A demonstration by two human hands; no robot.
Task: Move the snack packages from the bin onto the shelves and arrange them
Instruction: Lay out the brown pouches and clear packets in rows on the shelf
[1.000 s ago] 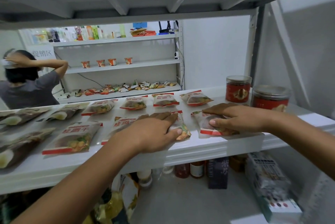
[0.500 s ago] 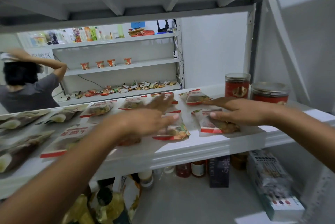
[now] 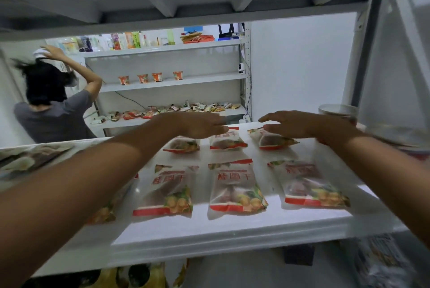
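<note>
Translucent snack packages with red trim lie in two rows on the white shelf (image 3: 232,234). The front row shows three clearly: left (image 3: 167,192), middle (image 3: 235,187), right (image 3: 309,185). In the back row are a left package (image 3: 182,145), a middle package (image 3: 226,141) and a right package (image 3: 272,139). My left hand (image 3: 197,124) reaches over the back row, fingers straight, above the middle back package. My right hand (image 3: 293,124) hovers flat over the right back package, fingers extended; contact is unclear. The bin is not in view.
A red jar with a clear lid (image 3: 337,113) stands at the back right, behind my right wrist. More packages (image 3: 30,159) lie at the shelf's left. Beyond, a person in a grey shirt (image 3: 51,106) stands by another shelving unit (image 3: 172,82). Goods sit on the shelf below.
Both hands lifted off the front-row packages and moved back over the back row. The camera moved closer and lower, so the shelf looks larger.
</note>
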